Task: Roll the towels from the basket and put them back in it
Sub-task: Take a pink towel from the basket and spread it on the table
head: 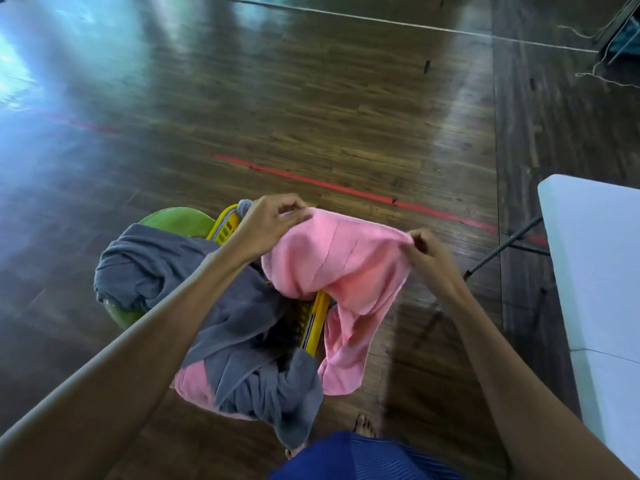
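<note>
Clearly soft, light and floppy, the pink towel (329, 261) hangs between our left hand (266, 230) and right hand (429, 258), each pinching a top corner, basket (317, 323) just below them; corners seem the best hold.

One head-worn wide-angle camera looks forward and steeply down, close above the basket (313, 327).
</note>
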